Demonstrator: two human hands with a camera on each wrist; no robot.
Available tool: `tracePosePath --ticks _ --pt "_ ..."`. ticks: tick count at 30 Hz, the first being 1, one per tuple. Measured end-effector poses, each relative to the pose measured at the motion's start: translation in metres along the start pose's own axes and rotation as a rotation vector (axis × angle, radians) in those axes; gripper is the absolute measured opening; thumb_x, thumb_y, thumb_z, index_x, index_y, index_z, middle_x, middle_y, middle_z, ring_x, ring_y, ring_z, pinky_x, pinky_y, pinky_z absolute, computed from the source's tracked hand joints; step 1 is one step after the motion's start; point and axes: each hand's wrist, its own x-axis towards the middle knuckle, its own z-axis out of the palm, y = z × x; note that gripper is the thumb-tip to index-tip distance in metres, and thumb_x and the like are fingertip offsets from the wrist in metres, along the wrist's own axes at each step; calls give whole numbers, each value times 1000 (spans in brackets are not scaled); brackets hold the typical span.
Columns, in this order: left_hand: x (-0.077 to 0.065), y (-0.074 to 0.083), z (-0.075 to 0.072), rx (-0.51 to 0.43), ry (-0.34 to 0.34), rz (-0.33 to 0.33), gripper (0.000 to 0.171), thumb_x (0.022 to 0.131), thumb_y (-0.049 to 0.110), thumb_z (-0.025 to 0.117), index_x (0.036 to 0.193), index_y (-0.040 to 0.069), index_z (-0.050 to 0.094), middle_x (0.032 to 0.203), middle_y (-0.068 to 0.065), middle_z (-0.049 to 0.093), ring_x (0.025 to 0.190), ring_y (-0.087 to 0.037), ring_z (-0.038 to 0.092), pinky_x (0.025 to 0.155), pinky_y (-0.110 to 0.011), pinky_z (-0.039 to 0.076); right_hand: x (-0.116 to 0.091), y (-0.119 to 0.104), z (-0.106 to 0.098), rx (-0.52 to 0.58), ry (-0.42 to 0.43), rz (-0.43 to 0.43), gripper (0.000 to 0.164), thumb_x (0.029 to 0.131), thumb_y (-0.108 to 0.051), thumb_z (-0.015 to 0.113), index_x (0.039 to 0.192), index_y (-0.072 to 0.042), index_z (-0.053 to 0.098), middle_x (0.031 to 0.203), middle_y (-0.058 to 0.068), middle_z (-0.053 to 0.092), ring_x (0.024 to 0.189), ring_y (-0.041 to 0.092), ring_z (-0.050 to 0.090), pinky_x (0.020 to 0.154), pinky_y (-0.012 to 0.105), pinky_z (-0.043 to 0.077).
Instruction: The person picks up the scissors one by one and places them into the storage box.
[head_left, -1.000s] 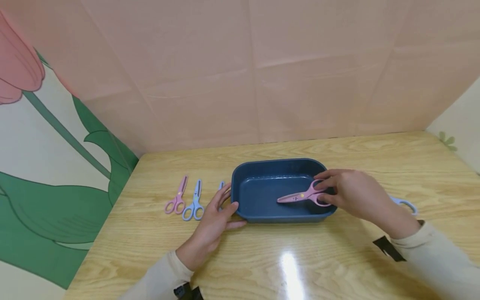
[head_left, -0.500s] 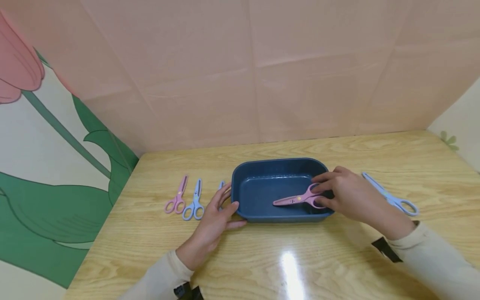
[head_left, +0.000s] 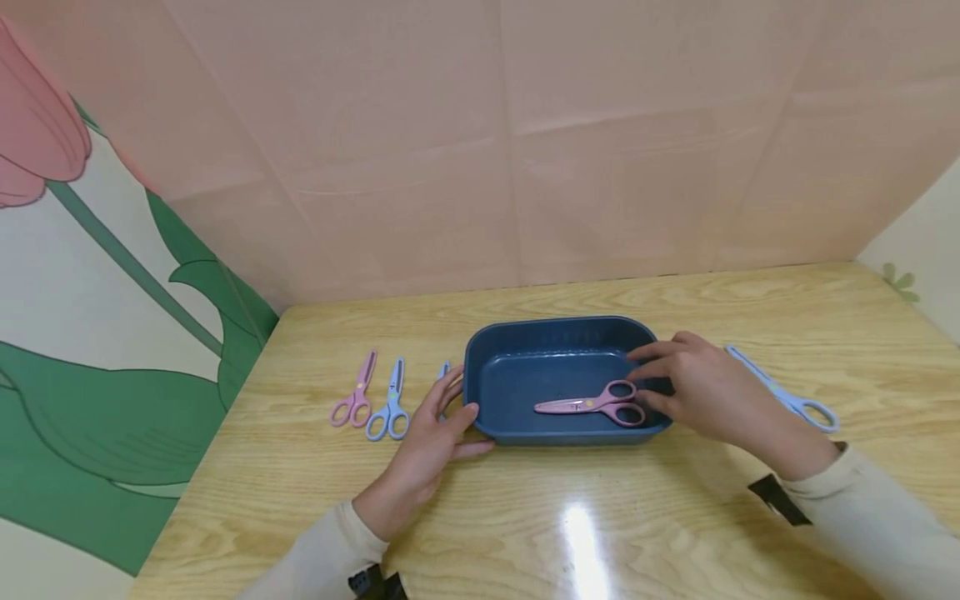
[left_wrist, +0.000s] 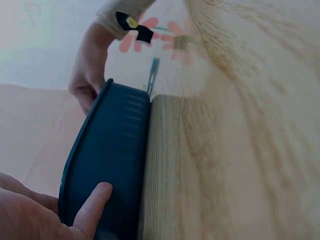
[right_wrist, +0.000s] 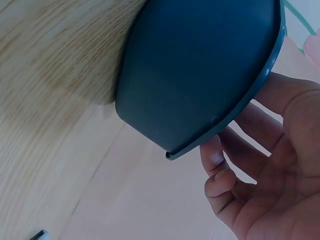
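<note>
A dark blue rectangular plastic box [head_left: 558, 437] stands on the table. Pink-handled scissors [head_left: 592, 404] lie inside it, blades to the left. Over the box's right rim reaches my right hand [head_left: 708, 387], fingers apart and just off the scissors' handles, holding nothing. My left hand [head_left: 427, 442] grips the left end of the box, thumb at the rim; in the left wrist view one finger [left_wrist: 95, 207] presses the outer wall. From the right wrist view, the fingers [right_wrist: 255, 127] of the right hand pass over the rim, their tips partly hidden by the box.
Left of the box lie pink scissors [head_left: 358, 392] and blue scissors [head_left: 390, 404]. Another blue pair [head_left: 444, 369] is mostly hidden behind the left hand. More blue scissors [head_left: 787, 396] lie to the right, beyond the right hand. A pink covering [head_left: 510, 167] rises behind the wooden table [head_left: 480, 533].
The right hand has moved the pink scissors slightly left and let them go; they now lie on the box's floor. The left hand has stayed in place.
</note>
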Motion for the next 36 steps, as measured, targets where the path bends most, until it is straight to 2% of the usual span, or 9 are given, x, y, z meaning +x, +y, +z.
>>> tracePosePath --ticks 5,15,19,22,25,28,29,33,36 --pt "0 0 1 -4 3 0 59 97 11 52 148 28 28 157 -8 25 116 -40 58 81 -49 57 -4 4 -4 14 21 5 22 76 -23 79 97 -18 76 116 4 69 98 31 63 81 48 53" --pt "1 -4 3 -6 29 -17 58 97 9 52 147 28 30 157 -6 24 115 -39 59 80 -47 58 -26 26 -20 70 54 148 24 81 -25 75 105 -20 73 118 5 68 109 36 61 85 57 49" --pt "2 -2 2 -10 29 -6 58 97 9 52 147 28 31 157 -5 24 115 -39 59 80 -47 58 -36 42 -24 53 78 172 25 82 -26 73 106 -19 72 117 5 69 103 31 64 82 53 49" --pt "1 -2 2 -12 23 4 58 97 9 52 147 27 30 157 -5 24 115 -39 59 80 -48 58 -45 56 -25 24 83 176 23 83 -28 72 105 -20 72 112 6 70 94 28 66 73 50 51" --pt "1 -1 3 -11 21 3 58 97 9 52 147 27 31 157 -6 24 115 -39 59 79 -47 58 -55 68 -26 5 47 223 23 83 -30 72 104 -21 73 107 7 72 88 26 67 61 37 49" --pt "0 -1 4 -9 22 -1 58 97 9 51 147 27 30 157 -6 24 115 -39 59 79 -47 58 -61 77 -26 -9 -29 272 27 84 -33 71 107 -19 72 91 4 73 86 27 67 53 27 39" --pt "0 -1 4 -8 23 -3 58 97 8 51 147 27 30 157 -6 24 114 -39 60 79 -47 58 -62 79 -26 -14 -57 282 28 84 -34 70 107 -18 72 91 5 73 86 28 67 52 26 38" --pt "-1 -1 4 -7 24 -4 57 97 8 51 147 27 30 157 -7 24 113 -39 60 80 -49 58 -63 89 -25 -38 -138 283 31 84 -37 70 105 -15 72 87 4 73 85 31 67 54 36 49" --pt "0 -1 3 -5 23 1 57 97 9 51 147 27 30 157 -6 25 113 -39 60 80 -49 58 -63 96 -25 -53 -202 281 33 82 -37 72 104 -13 73 94 11 73 83 33 67 61 44 53"
